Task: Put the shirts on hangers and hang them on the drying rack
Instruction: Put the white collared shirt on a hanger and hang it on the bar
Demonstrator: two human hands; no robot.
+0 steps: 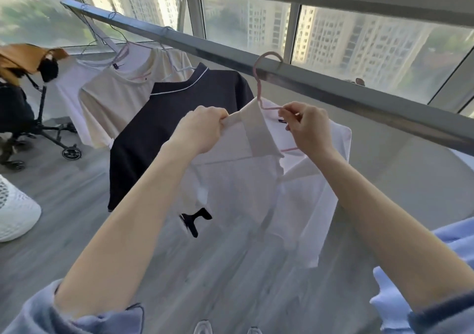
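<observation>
White shirt (238, 184) is on the pink hanger (259, 87), hook over the rack bar (333, 95), just right of the navy shirt (164, 128). My left hand (202, 131) grips the collar's left end, fingers curled tight. My right hand (305, 128) pinches the hanger wire by the neck label. Risk: a hard sideways collar tug could slide a shoulder off the hanger or unseat the hook, dropping the shirt to the floor.
</observation>
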